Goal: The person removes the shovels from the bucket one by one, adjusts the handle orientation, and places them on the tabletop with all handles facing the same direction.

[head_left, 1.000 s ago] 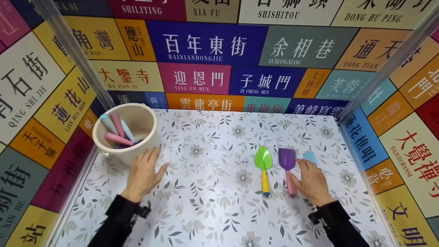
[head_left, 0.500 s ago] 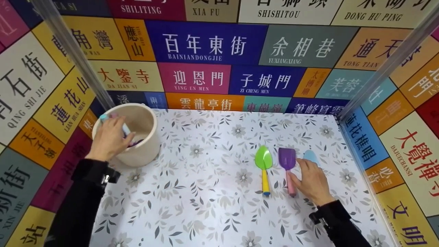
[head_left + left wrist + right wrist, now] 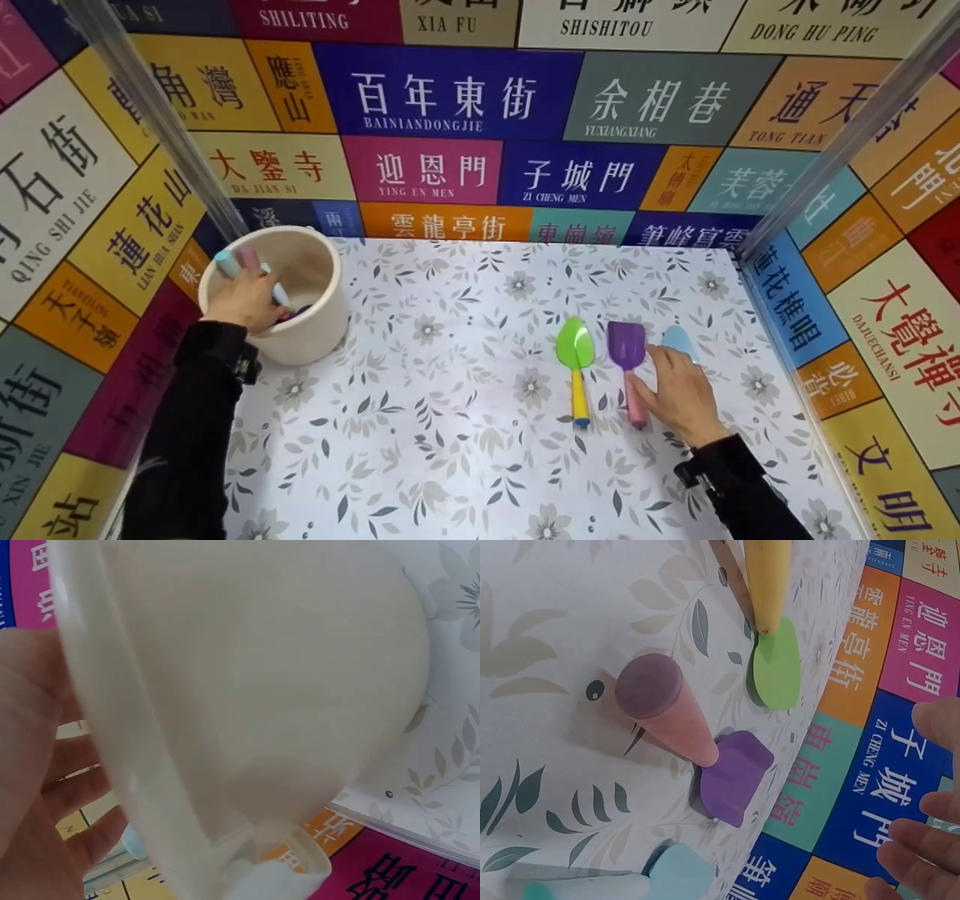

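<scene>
My left hand (image 3: 244, 300) reaches over the near rim into a cream bucket (image 3: 311, 330), among toy tool handles. In the left wrist view its fingers (image 3: 79, 791) pass behind the bucket wall, fingertips hidden; I cannot tell whether they grip a handle. A pale teal handle (image 3: 225, 262) and a pink handle (image 3: 249, 260) stick up beside the hand. My right hand (image 3: 684, 394) hovers with relaxed fingers and holds nothing, partly covering a light blue toy shovel (image 3: 681, 870). Left of it lie a purple toy shovel (image 3: 627, 346) with a pink handle and a green toy trowel (image 3: 575, 345) with a yellow handle.
The flowered white tabletop (image 3: 427, 420) is bordered by colourful printed walls (image 3: 450, 97) at the back and both sides. Clear corner posts (image 3: 169, 120) rise at the left and right. The bucket stands close to the back left corner.
My left hand has moved from the bucket's near right side, up over its rim and down among the handles inside. The right hand and the three tools on the table have stayed put.
</scene>
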Demonstrator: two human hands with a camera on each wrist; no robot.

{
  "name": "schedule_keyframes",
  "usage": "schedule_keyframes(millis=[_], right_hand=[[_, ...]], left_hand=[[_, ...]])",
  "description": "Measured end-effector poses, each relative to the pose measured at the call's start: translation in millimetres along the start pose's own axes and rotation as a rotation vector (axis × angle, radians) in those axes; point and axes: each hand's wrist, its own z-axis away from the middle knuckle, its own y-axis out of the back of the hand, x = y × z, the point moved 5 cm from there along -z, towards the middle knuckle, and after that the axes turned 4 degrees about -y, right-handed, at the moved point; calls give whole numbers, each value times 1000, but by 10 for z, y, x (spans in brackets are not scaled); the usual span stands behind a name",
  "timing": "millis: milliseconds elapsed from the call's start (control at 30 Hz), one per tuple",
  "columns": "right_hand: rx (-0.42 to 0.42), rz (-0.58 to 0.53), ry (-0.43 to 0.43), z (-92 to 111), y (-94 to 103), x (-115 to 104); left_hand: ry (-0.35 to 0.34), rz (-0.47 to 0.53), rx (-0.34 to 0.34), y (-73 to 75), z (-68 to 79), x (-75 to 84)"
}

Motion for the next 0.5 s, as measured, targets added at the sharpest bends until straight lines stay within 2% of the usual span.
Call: schedule_keyframes(millis=[200,367,500], right_hand=[[-11,1,-9,-2,-14,10],[-13,5,-16,-3,-16,28],[-5,3,7,-13,-28,16]], left_hand=[[9,-8,-24,-74,-15,-102],[33,6,-49,-145,-122,-129],[38,8,-32,-200,-196,-161]])
